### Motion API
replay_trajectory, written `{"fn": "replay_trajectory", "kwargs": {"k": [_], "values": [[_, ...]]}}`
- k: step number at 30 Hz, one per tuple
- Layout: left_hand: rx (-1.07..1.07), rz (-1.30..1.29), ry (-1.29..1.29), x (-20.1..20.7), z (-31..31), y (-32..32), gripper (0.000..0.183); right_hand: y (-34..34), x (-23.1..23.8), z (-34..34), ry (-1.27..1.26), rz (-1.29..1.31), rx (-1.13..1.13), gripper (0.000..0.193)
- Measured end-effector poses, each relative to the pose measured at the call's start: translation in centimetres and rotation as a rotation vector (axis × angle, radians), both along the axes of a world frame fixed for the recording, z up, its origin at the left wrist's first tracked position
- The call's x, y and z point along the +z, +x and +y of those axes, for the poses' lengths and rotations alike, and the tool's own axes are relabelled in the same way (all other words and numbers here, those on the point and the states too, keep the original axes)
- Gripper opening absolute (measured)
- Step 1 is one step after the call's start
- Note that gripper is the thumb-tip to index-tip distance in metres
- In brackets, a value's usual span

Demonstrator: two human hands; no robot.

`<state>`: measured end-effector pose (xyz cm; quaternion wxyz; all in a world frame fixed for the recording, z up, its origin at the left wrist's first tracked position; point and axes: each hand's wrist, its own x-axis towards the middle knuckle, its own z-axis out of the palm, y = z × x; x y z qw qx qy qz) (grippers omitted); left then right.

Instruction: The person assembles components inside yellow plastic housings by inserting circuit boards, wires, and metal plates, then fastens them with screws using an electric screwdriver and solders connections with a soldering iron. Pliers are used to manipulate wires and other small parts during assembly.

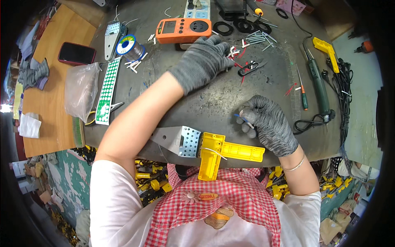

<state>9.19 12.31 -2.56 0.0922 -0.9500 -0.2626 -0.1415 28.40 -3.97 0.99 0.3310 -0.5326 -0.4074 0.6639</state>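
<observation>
My left hand (201, 61), in a grey knit glove, reaches over the bench with its fingers stretched and apart. Its fingertips are at a small pile of white sleeves (233, 52) and red bits, beside an orange meter (181, 30). My right hand (269, 123), gloved alike, pinches a small, thin blue-and-white piece (245, 120) between thumb and fingers; its kind is too small to tell. In front of me lies a yellow T-shaped plastic housing half (236, 151), joined to a perforated metal plate (190, 141). A white wire (214, 153) crosses the housing.
Black snips (252, 68) and several screws (259, 38) lie beyond my hands. A soldering iron (317, 84) and a screwdriver (303, 97) lie at right. On the left are a solder spool (131, 48), a green-dotted strip (108, 90), a plastic bag (81, 91) and a phone (77, 53).
</observation>
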Motion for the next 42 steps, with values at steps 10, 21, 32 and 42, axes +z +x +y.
{"fn": "replay_trajectory", "kwargs": {"k": [10, 21, 32, 42], "values": [[0.051, -0.226, -0.521, 2.5, -6.1, -1.3, 0.020, 0.4, -0.5, -0.2, -0.074, 0.068, -0.196, 0.027], [0.065, -0.567, -0.527, 1.4, -13.2, -3.0, 0.023, -1.5, 0.4, 0.1, 0.028, -0.054, -0.022, 0.033], [-0.055, -0.635, -0.665, 1.7, -12.7, -3.4, 0.020, 0.8, -3.4, 0.1, 0.344, 0.057, 0.225, 0.020], [-0.182, -0.627, -0.739, 1.5, -12.1, -3.3, 0.021, 0.3, -1.8, 1.5, -0.114, 0.134, 0.280, 0.006]]}}
